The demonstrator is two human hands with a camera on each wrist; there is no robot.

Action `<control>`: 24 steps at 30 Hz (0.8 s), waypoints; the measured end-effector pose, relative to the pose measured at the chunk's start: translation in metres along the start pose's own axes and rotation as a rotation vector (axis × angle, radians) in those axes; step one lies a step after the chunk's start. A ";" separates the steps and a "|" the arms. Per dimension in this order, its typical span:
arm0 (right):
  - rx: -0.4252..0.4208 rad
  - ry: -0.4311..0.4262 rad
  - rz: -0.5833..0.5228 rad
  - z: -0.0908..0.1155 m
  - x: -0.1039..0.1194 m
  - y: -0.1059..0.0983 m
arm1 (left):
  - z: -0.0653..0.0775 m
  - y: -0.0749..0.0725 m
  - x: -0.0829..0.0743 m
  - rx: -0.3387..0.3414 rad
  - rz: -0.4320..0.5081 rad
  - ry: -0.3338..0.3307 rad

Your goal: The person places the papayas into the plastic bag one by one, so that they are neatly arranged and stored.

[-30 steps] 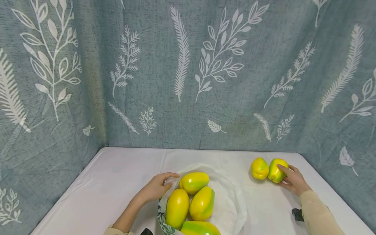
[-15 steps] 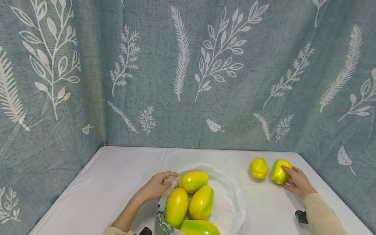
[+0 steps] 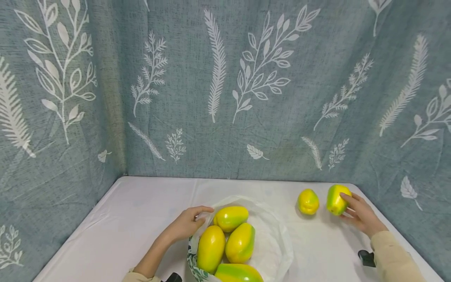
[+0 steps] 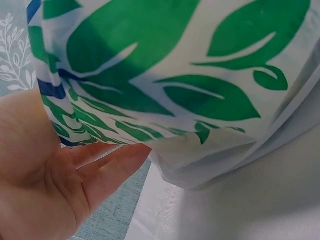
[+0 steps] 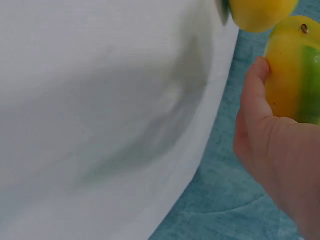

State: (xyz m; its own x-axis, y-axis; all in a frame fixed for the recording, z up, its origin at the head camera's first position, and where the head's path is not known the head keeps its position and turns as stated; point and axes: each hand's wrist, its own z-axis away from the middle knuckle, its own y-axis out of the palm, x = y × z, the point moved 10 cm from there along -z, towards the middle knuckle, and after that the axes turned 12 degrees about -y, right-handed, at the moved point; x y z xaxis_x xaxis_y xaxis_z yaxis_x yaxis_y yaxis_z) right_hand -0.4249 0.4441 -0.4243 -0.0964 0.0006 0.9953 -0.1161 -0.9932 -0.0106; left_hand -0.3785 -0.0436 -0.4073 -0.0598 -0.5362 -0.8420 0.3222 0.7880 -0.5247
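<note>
My right hand grips a yellow-green mango at the far right, its fingers along the fruit's right side. In the right wrist view the held mango shows a small brown stem spot. A second mango lies to its left on the white cloth. My left hand rests against the left side of a white plastic bag, fingers loosely extended. In the left wrist view the leaf-printed bag hides its fingertips. Several mangoes lie inside the open bag.
A white cloth covers the table. Blue-grey curtains with white leaf prints stand along the back and both sides, the right one close to my right hand.
The right hand has moved right with its mango, then slightly up, widening the space between it and the second mango. The left hand has stayed at the bag.
</note>
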 end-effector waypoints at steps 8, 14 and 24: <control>0.104 -0.082 0.090 0.004 0.022 0.017 | 0.000 0.001 0.001 0.005 0.007 0.006; 0.136 -0.086 0.107 0.006 0.033 0.032 | 0.000 0.001 0.001 0.006 0.006 0.007; 0.287 -0.083 0.094 0.016 0.047 0.081 | -0.001 0.000 -0.001 0.005 -0.003 0.009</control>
State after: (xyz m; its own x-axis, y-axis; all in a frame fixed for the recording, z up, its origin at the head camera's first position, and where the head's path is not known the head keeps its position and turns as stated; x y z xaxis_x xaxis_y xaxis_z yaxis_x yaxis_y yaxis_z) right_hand -0.4227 0.3616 -0.3771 -0.0112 -0.0902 0.9959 0.1739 -0.9809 -0.0869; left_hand -0.3790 -0.0427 -0.4069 -0.0692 -0.5355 -0.8417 0.3265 0.7851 -0.5263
